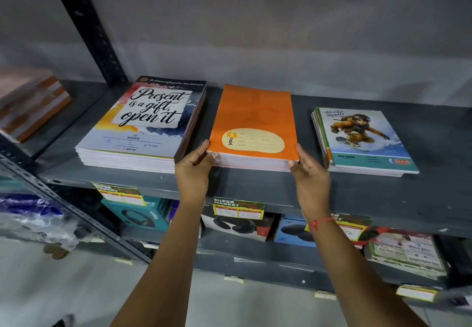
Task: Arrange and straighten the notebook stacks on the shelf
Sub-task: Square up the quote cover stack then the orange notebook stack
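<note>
Three notebook stacks lie on the dark grey shelf. The middle one, an orange-covered notebook stack, is held at its two near corners. My left hand grips its near left corner, thumb on the cover. My right hand clasps its near right corner. To the left is a taller stack topped by a "Present is a gift, open it" notebook, almost touching the orange stack. To the right lies a thin, slightly fanned stack with an "Adventure awaits" cover.
A slanted black upright rises at the shelf's back left. Another book pile sits far left. Yellow price tags hang on the shelf edge. Headphone boxes and a paper pile fill the lower shelf.
</note>
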